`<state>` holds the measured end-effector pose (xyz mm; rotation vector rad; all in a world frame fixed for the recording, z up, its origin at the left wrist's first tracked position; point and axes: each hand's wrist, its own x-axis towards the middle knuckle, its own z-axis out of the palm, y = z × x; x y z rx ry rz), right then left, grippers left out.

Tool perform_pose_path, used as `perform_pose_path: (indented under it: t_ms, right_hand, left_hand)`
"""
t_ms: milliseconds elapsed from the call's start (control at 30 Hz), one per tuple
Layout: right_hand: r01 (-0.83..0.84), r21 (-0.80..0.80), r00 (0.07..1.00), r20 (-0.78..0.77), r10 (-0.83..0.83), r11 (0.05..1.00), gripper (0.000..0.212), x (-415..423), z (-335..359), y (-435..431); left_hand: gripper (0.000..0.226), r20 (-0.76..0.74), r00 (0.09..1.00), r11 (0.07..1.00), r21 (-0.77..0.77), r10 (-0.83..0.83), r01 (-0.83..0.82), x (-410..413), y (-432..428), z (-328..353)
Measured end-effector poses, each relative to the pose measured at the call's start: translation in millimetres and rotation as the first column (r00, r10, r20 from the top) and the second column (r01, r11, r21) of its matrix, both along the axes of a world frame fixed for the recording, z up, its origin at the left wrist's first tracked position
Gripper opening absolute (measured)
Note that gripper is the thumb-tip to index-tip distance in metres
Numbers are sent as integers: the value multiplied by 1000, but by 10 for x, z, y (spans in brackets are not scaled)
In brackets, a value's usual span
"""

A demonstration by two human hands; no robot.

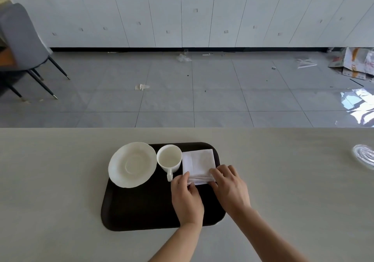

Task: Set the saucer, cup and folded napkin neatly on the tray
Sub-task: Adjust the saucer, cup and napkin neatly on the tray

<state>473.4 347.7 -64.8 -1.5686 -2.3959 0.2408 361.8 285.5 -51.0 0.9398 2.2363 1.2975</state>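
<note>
The left hand (187, 197) had its grip closed on the near left corner of the folded napkin (199, 160), thumb and fingers pinching the layered edge. The right hand (230, 187) pinched the near right corner likewise. The napkin lay flat on the far right part of the dark tray (141, 207). The empty cup (169, 157) stood just left of it, handle toward the person, beside the saucer (132, 164), which overhung the tray's left rim above the worktop (60, 180).

tray (141, 207): dark, smooth, matt, plastic-looking
saucer (132, 164): white glazed ceramic, soft sheen
cup (169, 158): same glazed ceramic
napkin (198, 161): white, matt; cloth or paper unclear
bench (60, 180): pale, smooth, matt
floor (222, 91): grey tiles, glossy
glass dish (364, 156): clear, shiny
</note>
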Motion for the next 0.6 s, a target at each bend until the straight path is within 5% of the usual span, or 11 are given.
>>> perform_pose_path:
  t_ms: [267,467,600]
  right_hand:
    - [18,-1,1000,9,-18,1000,18,-7,-60,61]
    - [54,-20,998,27,-54,998,16,-45,-51,70]
    - [37,-27,999,7,-36,999,19,-11,-27,44]
  left_hand:
    - [67,-7,984,982,-56,-179,178,91,-162,-38]
    - [68,-26,971,961,-148,-239,232,63,-113,38]
    - [70,-216,904,921,-216,-369,324,37,-185,31]
